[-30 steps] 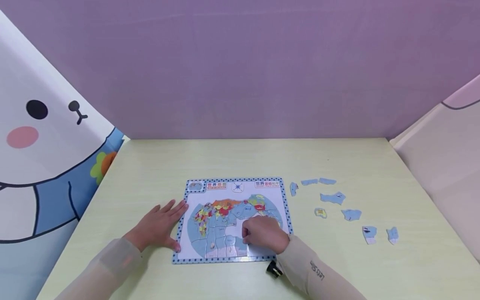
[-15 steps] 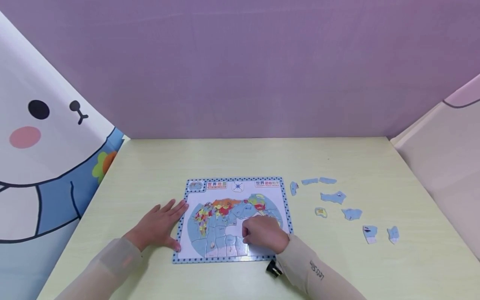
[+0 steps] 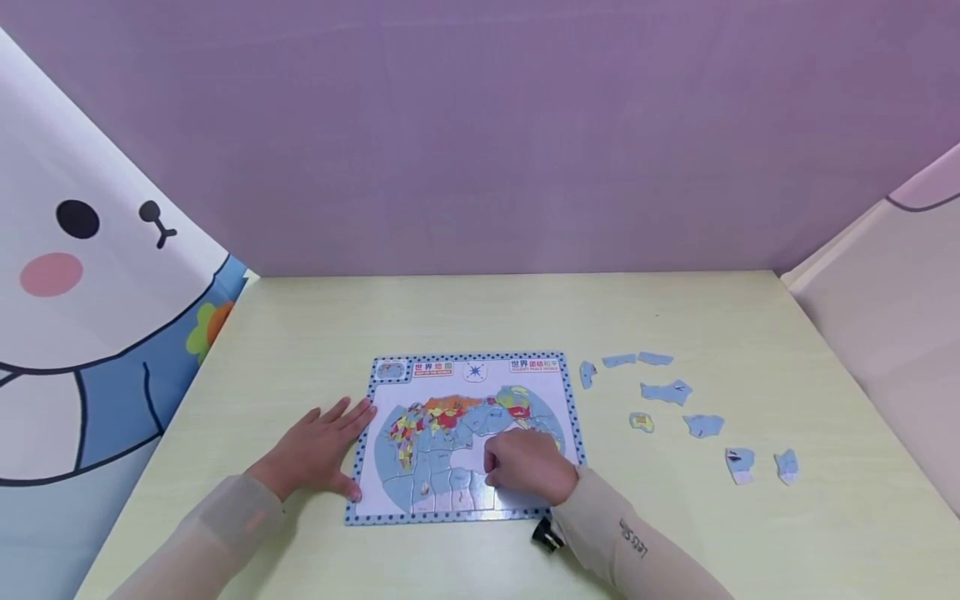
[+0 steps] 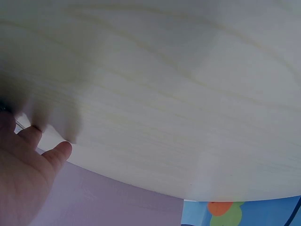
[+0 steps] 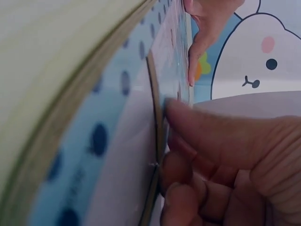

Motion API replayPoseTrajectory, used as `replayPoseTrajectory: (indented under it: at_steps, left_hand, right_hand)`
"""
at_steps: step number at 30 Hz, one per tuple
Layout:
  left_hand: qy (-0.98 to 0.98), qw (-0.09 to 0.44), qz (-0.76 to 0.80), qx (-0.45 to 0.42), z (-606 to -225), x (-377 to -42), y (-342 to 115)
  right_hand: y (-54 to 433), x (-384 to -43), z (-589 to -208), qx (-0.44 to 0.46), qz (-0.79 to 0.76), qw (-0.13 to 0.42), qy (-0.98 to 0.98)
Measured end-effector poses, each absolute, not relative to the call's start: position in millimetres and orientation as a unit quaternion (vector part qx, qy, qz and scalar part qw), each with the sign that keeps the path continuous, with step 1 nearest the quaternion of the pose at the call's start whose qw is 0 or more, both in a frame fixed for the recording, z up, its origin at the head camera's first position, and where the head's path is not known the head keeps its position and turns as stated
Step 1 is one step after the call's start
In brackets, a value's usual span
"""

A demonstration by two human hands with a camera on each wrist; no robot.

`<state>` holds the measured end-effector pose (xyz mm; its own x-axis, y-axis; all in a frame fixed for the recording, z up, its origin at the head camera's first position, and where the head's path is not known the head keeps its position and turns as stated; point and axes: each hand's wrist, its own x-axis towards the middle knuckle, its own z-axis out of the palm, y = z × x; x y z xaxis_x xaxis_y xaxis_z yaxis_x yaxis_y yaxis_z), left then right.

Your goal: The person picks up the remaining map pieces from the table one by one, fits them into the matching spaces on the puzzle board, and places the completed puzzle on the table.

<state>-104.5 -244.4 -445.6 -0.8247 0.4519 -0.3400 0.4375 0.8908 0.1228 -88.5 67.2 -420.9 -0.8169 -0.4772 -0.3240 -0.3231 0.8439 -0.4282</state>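
A plain purple backdrop (image 3: 480,150) stands behind a pale wood-grained bench (image 3: 337,317), with a cartoon-animal panel (image 3: 97,258) at the left. A world-map jigsaw board (image 3: 495,382) lies flat on the bench, under the right hand (image 3: 531,467) and just beside the left hand (image 3: 318,454). The left hand is released, fingers spread, fingertips and thumb on the board's left border. The right hand's fingers are curled over the map's lower right, beside a white unfilled gap; whether they pinch a piece cannot be told. Eight loose puzzle pieces (image 3: 703,426) lie right of the board, apart from both hands. A black object (image 3: 547,536) sits by the right sleeve (image 3: 626,537). The right-wrist view alone shows the curled fingers' undersides, the thumb (image 5: 193,125) close against the map, and the board's brown side edge. The left-wrist view shows mainly bench grain.
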Motion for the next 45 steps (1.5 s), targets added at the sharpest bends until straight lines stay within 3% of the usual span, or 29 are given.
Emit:
replayPoseTrajectory:
  at_steps: [45]
  left_hand:
    - [0.956, 0.199, 0.016, 0.217, -442.1, -103.2, -241.8]
  right_hand:
    - [67.5, -87.5, -418.8, -0.224, -0.214, 0.218, 0.926]
